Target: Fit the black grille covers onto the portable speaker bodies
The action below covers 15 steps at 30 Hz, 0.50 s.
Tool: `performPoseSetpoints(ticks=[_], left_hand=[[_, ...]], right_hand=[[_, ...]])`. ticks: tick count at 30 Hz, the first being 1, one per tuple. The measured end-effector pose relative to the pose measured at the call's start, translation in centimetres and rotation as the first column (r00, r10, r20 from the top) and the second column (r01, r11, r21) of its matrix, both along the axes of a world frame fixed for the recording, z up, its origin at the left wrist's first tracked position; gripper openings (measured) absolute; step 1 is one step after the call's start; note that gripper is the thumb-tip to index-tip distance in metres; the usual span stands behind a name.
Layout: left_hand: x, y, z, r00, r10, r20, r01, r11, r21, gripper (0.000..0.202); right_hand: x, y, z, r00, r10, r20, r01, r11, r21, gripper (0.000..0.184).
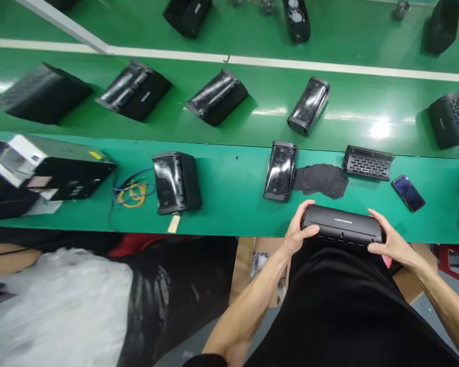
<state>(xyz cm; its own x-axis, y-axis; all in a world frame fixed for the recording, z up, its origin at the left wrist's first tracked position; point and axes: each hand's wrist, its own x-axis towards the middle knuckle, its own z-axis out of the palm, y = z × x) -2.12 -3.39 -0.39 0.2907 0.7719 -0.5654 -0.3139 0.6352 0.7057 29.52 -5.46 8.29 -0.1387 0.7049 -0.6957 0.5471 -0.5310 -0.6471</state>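
Two hands are gripping one black speaker (342, 227) at the near edge of the green table (233, 204), in the lower right of the frame. The left hand (299, 233) is wrapping round the speaker's left end, with the thumb lying on the top face and the fingers curling underneath. The right hand (390, 243) is clasping the right end, with its thumb reaching over the top edge. Both hands are closing snugly on the casing, so the speaker is spanning the gap between them. It is lying level, with its long side running left to right and its small white lettering facing up. Whether it is resting on the table edge or hanging just clear of it is not possible to tell.

Just above the left hand a dark cloth (321, 179) is lying flat, touching a second speaker (280, 171) to its left. A loose grille (367, 163) is sitting above the right hand, and a phone (408, 192) is lying screen-up to its right. Toward the centre left a third speaker (176, 182) is standing beside a tangle of wires (132, 192), and a black box (61, 168) is occupying the far left. Across the upper half, a green belt (252, 127) is carrying a spaced row of more speakers (217, 97).
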Motion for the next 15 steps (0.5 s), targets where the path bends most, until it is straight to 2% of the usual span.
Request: performPoseSetpoints(ticks=[3, 6, 11, 15], left_hand=[[-0.3, -0.9, 0.0, 1.0, 0.03, -0.003, -0.03, 0.999, -0.03, 0.086], [-0.3, -0.9, 0.3, 0.999, 0.041, -0.021, -0.041, 0.999, -0.021, 0.082], [-0.2, -1.1, 0.8, 0.993, 0.064, -0.099, -0.068, 0.997, -0.034, 0.07], [-0.7, -0.8, 1.3, 0.997, 0.018, -0.078, -0.026, 0.995, -0.098, 0.068]], right_hand=[[-0.7, -2.4, -0.8, 0.968, -0.23, -0.101, 0.229, 0.973, -0.024, 0.105], [-1.9, -3.1, -1.0, 0.925, -0.339, -0.171, 0.338, 0.941, -0.034, 0.093], [-2.7, -2.8, -0.9, 0.902, -0.397, -0.169, 0.39, 0.918, -0.074, 0.088], [-2.7, -2.3, -0.3, 0.917, -0.358, -0.177, 0.35, 0.934, -0.076, 0.087]])
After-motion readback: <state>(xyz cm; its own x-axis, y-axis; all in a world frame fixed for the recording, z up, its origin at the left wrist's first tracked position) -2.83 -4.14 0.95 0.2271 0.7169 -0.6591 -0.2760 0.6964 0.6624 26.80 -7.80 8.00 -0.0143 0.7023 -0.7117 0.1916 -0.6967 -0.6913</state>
